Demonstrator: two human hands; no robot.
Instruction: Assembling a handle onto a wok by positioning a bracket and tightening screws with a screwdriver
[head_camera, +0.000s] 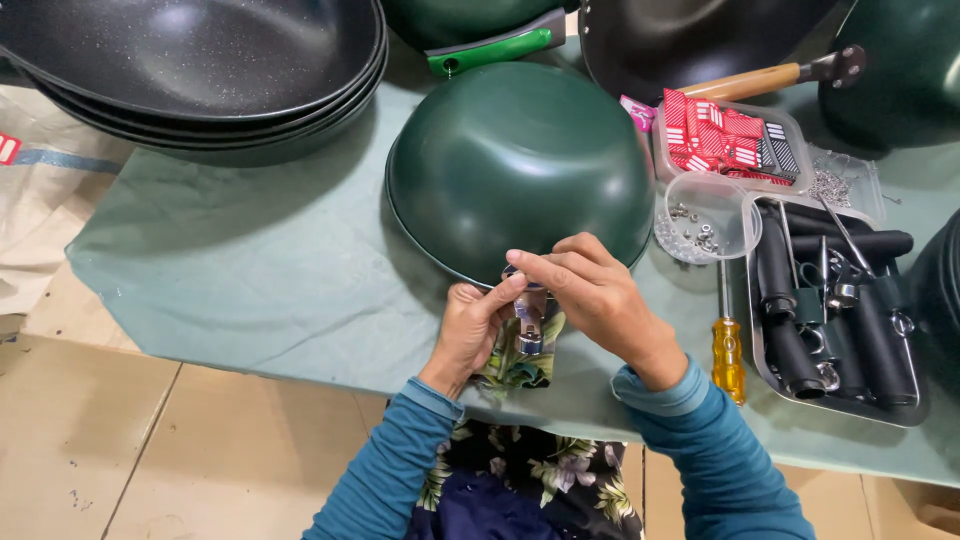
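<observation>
The left hand (470, 325) pinches a small metal bracket (528, 325) from the left, at the near rim of an upturned green pan (515, 165) lying on the green cloth (260, 270). The right hand (590, 295) closes its fingertips on the bracket's top from the right. Far left stands a stack of dark pans (190, 70). Right of the hands lie a yellow-handled screwdriver (728, 350), a clear cup of screws (705, 218) and a metal tray (850, 405) of black handles.
</observation>
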